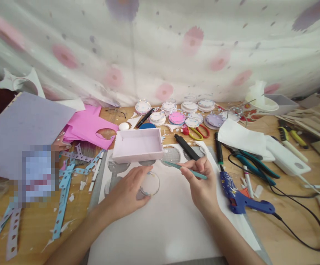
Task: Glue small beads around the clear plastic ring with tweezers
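Note:
My left hand (pixel 129 186) curves its thumb and fingers around the left edge of a round, clear-looking ring or disc (pixel 159 184) and holds it against a white sheet (pixel 160 224). A slim teal pen-like stick (pixel 173 165) is pinched in my right hand (pixel 201 180), just right of the disc. Its thin end points left, above the sheet; I cannot make out what kind of tip it has. Round holes in the sheet's upper part show the grey mat (pixel 118 166) beneath. A pale pink open box (pixel 137 149) stands at the sheet's far edge.
A blue glue gun (pixel 239 202) with a looping black cable lies at right, near teal-handled pliers (pixel 259 169). Several decorated discs (pixel 177 118) line the back, beside scissors (pixel 197 133). Pink cut sheets (pixel 90 127) and blue perforated strips (pixel 63 198) lie left.

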